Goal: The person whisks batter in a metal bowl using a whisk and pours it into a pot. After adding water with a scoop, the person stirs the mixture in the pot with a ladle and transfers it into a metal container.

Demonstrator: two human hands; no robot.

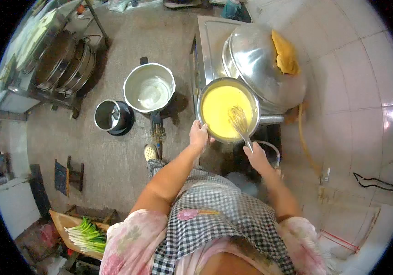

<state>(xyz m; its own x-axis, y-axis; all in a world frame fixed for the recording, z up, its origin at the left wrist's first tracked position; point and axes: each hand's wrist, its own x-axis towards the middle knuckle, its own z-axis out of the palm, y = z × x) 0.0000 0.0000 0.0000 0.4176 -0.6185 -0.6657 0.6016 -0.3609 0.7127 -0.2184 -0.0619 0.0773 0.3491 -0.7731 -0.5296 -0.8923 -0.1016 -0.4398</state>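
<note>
A round metal pot (228, 134) holds a smooth yellow liquid (218, 107). My left hand (199, 135) grips the pot's lower left rim, fingers wrapped at its edge. In my right hand (257, 157) is the handle of a wire whisk (238, 120), whose wires dip into the yellow liquid at the right of the pot. The pot's own handle (271, 119) points right, free of both hands. Just behind the pot stands a large steamer with a domed metal lid (259, 52), and an orange-yellow cloth (285, 52) lies on the lid.
On the floor to the left are a large open pot (148, 87) and a smaller metal container (109, 117). A rack with round trays (75, 64) stands at upper left. Green onions (86, 236) lie on a board at lower left. A tiled wall (343, 91) borders the right.
</note>
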